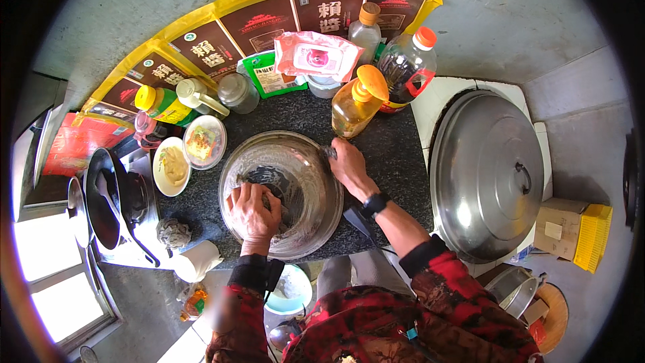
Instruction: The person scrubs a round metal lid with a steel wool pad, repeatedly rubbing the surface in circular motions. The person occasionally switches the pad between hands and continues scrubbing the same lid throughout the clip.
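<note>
A round metal pan or basin (322, 212), streaked with greyish suds, rests on the dark speckled stone counter (393, 161) in front of me. My left hand (254, 209) is inside it, fingers curled over what looks like a grey scouring pad (241, 179), mostly hidden under the hand. At the upper right rim my right hand (347, 167) grips the pan's edge. A small dark grey piece shows by its fingertips; I cannot tell whether it is a handle. Just beyond that hand stands an amber pump bottle (352, 111) with an orange top.
A large domed metal lid (484, 176) covers the tiled stove at right. Jars and bottles line the back, among them a dark sauce bottle (408, 65). At left are a bowl of yellowish food (171, 166), a wok (103, 201), a steel-wool ball (174, 233) and a paper roll (199, 260).
</note>
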{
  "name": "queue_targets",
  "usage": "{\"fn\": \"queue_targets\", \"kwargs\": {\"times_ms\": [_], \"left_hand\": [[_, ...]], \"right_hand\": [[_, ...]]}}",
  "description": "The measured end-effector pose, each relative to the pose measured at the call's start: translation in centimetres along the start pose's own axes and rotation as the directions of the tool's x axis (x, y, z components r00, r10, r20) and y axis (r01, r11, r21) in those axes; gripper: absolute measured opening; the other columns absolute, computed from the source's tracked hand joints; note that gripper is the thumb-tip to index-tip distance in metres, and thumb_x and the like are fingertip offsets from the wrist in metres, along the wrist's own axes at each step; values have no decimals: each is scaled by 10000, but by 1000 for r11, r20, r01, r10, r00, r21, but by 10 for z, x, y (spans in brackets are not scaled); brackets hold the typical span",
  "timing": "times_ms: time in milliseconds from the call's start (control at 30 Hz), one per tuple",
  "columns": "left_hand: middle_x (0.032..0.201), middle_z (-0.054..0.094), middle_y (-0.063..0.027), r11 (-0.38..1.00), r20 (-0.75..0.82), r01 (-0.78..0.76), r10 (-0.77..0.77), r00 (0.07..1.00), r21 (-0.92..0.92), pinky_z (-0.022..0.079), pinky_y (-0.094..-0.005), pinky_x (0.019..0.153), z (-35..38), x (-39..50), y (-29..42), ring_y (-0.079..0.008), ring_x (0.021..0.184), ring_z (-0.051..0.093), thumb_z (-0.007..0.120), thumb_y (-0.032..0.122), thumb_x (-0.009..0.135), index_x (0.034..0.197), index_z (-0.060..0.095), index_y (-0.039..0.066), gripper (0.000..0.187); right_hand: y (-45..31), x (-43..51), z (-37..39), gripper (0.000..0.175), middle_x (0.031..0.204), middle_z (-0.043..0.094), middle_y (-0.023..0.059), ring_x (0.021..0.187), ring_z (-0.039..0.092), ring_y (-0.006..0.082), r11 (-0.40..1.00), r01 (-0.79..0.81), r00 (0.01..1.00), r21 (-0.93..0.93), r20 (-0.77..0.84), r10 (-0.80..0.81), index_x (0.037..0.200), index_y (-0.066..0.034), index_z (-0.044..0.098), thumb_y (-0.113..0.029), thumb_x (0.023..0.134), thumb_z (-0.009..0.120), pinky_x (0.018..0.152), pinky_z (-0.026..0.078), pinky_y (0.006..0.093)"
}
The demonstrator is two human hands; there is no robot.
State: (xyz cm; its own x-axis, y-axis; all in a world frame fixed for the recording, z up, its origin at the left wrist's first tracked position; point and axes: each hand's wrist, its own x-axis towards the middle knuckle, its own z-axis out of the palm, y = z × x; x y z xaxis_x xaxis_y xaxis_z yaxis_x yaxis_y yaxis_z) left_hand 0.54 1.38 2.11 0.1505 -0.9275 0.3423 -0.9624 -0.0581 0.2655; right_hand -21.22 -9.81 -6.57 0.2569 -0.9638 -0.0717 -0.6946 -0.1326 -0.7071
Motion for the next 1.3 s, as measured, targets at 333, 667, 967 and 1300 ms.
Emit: {"fn": "queue_targets", "kwargs": {"times_ms": [333,667,967,1300], "left_hand": [[842,590,-87,1000,22,7,-7,1000,-9,424,-446,846,-3,0,0,-318,861,578,638,211,798,798,621,110,102],[815,575,-82,1000,-3,-1,1,1000,-7,420,-444,836,-1,1,0,-313,839,570,658,214,783,774,617,119,104],[796,565,-83,1000,-7,-4,5,1000,4,417,-446,817,-4,4,2,-309,819,566,658,206,779,767,609,116,103],[811,569,-89,1000,6,4,-4,1000,0,419,-449,816,-4,4,2,-318,834,569,645,210,792,776,607,115,104]], "right_hand": [[-4,-8,-12,183,948,681,218,950,665,447,993,-61,987,-99,141,74,962,-13,590,-79,832,700,802,523,521],[-5,-8,-13,173,972,681,211,991,668,434,979,-129,967,-156,199,159,972,-32,597,-72,831,688,840,539,527],[6,-10,-1,259,1054,660,213,1024,654,432,971,-95,962,-218,229,146,1055,-37,578,-58,825,696,831,540,524],[-6,-4,-5,179,940,665,227,949,647,470,996,7,999,-87,34,-4,973,-19,561,-72,841,670,803,514,547]]}}
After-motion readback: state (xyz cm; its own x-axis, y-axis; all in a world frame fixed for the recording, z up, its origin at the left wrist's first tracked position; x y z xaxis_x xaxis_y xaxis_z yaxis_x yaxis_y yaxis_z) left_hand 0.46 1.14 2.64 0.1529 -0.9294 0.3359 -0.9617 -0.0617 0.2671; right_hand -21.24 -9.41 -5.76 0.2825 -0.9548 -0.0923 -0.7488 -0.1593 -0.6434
